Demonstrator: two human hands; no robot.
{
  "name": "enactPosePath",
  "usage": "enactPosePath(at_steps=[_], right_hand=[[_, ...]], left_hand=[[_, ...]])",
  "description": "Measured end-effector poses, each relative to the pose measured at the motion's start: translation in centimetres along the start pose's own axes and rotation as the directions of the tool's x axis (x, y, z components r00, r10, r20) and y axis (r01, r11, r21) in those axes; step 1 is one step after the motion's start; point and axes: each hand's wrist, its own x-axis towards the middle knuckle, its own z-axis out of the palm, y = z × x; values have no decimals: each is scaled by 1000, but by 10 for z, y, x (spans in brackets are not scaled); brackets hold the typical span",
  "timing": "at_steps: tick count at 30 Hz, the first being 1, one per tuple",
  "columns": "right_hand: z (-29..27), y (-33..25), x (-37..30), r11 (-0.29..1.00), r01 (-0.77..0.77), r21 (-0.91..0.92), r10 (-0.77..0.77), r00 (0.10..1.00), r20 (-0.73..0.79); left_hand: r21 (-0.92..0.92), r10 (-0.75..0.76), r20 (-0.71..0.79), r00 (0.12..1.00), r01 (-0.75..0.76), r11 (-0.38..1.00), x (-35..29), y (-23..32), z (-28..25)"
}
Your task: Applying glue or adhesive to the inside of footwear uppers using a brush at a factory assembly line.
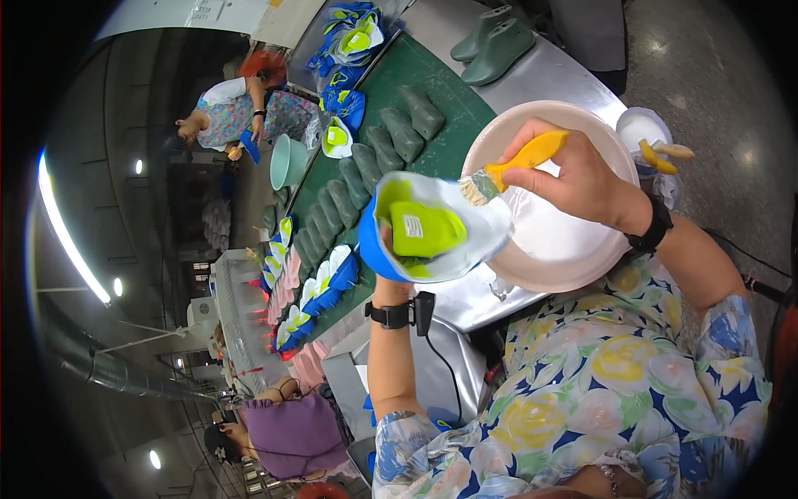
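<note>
My left hand [392,289], mostly hidden behind it, grips a blue and white shoe upper [490,218] with a lime-green lining and a white label inside. In my right hand [582,185] is a paintbrush [532,154] with a yellow handle. Its pale bristles touch or nearly touch the upper's white edge; I cannot tell which. Below the right hand stands a pale pink basin [615,262] with white liquid in it.
Grey-green shoe lasts [366,166] line a green conveyor belt [453,75], with more uppers [332,279] alongside. Two dark green lasts [499,51] lie on the metal ledge. Right of the basin, a small white tub [638,125] holds yellow-handled brushes. Co-workers [229,112] are across the belt and at lower left.
</note>
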Motion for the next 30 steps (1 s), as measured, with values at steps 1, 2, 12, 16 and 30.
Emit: enactPosePath(at_steps=[1, 2, 12, 16, 30], right_hand=[[-1, -4, 1, 1000, 12, 9, -13, 999, 52], [3, -3, 0, 1000, 12, 8, -12, 999, 50], [47, 3, 12, 843, 535, 56, -533, 815, 228], [30, 16, 13, 970, 215, -110, -175, 939, 296], [19, 6, 6, 984, 177, -34, -168, 967, 193]], left_hand=[[-38, -40, 153, 987, 46, 998, -9, -9, 3], [-68, -74, 310, 948, 100, 993, -16, -19, 9], [-247, -313, 34, 949, 311, 918, -29, -77, 22], [-171, -289, 9, 957, 287, 943, -22, -67, 8], [108, -203, -39, 978, 206, 973, -37, -58, -15]])
